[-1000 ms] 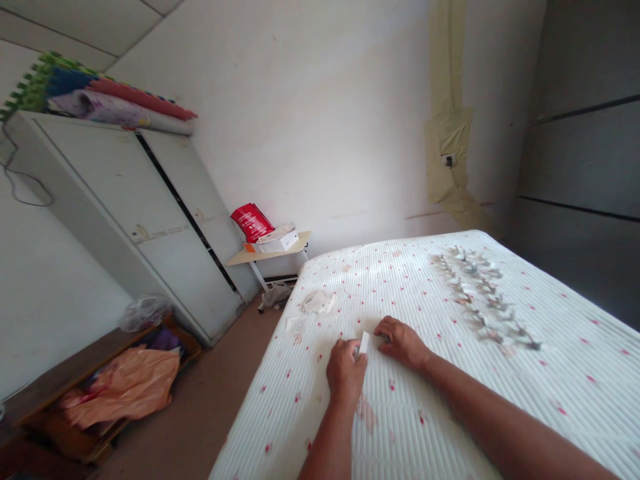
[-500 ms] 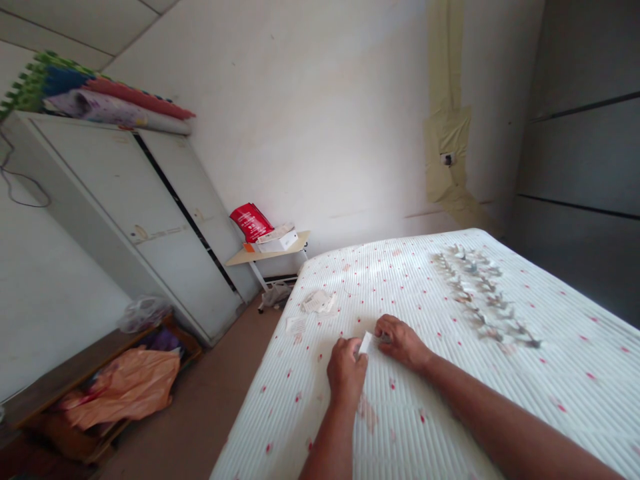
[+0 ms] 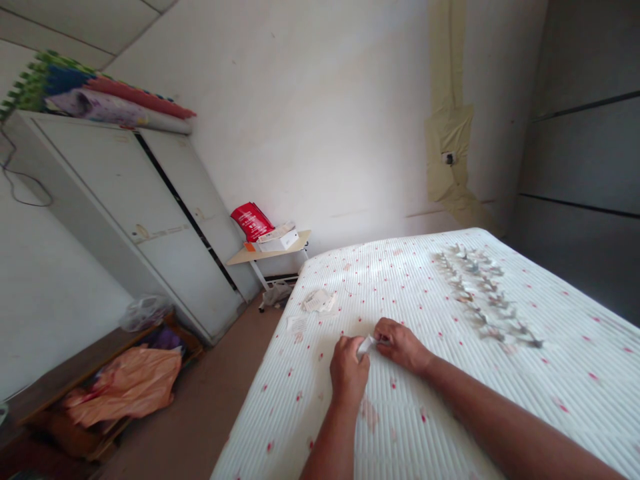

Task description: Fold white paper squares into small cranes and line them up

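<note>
Paper sheets [image 3: 319, 301] are lying in a loose pile near the left edge of the mattress [image 3: 400, 433], with a single sheet [image 3: 297, 325] resting just beside them; being flat, they are probably waiting unworked. Next along, the left hand [image 3: 349, 370] is pinching a small white folded strip [image 3: 367, 345] between thumb and fingers, over the mattress. The right hand [image 3: 400, 343] is curling its fingertips at the strip's right end — whether this grip is pinching or only touching, I cannot tell. The strip is looking partly shaped, more folding probably remaining. Farther right, rows of small pointed folded pieces [image 3: 494, 333] are standing well apart from the hands, apparently finished. Compared with half a second earlier, the strip is leaning farther right and its end is reaching the right fingertips — closing the gap showing in that frame — while sheets and rows are staying put
</note>
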Motion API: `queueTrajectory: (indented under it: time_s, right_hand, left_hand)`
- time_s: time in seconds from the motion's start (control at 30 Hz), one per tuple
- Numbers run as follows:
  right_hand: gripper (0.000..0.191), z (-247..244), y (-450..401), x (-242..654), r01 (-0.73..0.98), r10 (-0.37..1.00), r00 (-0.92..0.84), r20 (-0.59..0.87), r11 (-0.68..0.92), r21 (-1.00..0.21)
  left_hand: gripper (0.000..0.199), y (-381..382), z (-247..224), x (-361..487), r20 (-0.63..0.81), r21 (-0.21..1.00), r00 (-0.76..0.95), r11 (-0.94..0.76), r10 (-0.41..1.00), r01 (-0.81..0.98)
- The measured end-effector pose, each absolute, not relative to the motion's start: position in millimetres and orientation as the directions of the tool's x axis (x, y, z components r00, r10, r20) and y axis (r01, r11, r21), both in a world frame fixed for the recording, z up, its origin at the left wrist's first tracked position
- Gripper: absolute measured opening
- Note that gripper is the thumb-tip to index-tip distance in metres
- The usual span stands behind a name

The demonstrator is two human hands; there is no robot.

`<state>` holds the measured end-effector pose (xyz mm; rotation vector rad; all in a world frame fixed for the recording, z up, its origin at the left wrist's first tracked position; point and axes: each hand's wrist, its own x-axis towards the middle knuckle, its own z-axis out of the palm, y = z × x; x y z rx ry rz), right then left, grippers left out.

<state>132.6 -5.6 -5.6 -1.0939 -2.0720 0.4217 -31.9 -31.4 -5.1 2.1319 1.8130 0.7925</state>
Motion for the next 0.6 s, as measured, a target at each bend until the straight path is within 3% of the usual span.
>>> queueTrajectory:
  time_s: [0.2,0.4,0.6]
  right_hand:
    - [0.018,-7.3,-5.2,132.3,0.601,0.841,-0.341,0.420,0.539,-0.590]
    - [0.049,-10.6,-4.2,132.7,0.576,0.860,-0.327,0.392,0.510,-0.639]
    - [0.052,-9.0,-4.6,133.5,0.547,0.837,-0.361,0.411,0.547,-0.634]
  left_hand:
    - [0.031,-33.6,0.8,-30.7,0.237,0.526,0.089,-0.205,0.967,0.826]
    - [0.033,-33.1,-1.2,-30.7,0.215,0.507,0.089,-0.189,0.973,0.841]
    - [0.033,-32.1,-4.2,-31.2,0.199,0.488,0.100,-0.187,0.975,0.853]
